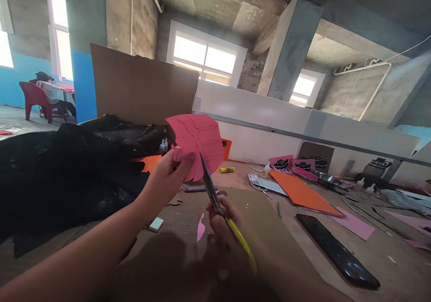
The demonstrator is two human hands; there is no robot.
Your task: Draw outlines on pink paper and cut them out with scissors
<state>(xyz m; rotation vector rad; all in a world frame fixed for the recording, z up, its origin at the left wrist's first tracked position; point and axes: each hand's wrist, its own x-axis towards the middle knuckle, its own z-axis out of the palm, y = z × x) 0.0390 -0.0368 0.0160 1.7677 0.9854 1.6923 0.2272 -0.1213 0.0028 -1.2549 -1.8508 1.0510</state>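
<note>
My left hand (pixel 168 169) is raised above the table and pinches a pink sheet (pixel 198 142) with drawn lines on it, held upright. My right hand (pixel 222 216) grips scissors with yellow handles (pixel 218 203); their blades point up and meet the lower edge of the pink sheet. A thin pink offcut (pixel 200 227) lies on the brown cardboard (pixel 256 212) just left of my right hand.
Black fabric (pixel 60 167) covers the table's left. An orange sheet (pixel 301 193), a black phone (pixel 336 250), pink papers (pixel 357 224), a glue stick (pixel 227 170), a purple pen (pixel 194 189) and a white eraser (pixel 156 224) lie around. A person sits on a red chair (pixel 32 97) far left.
</note>
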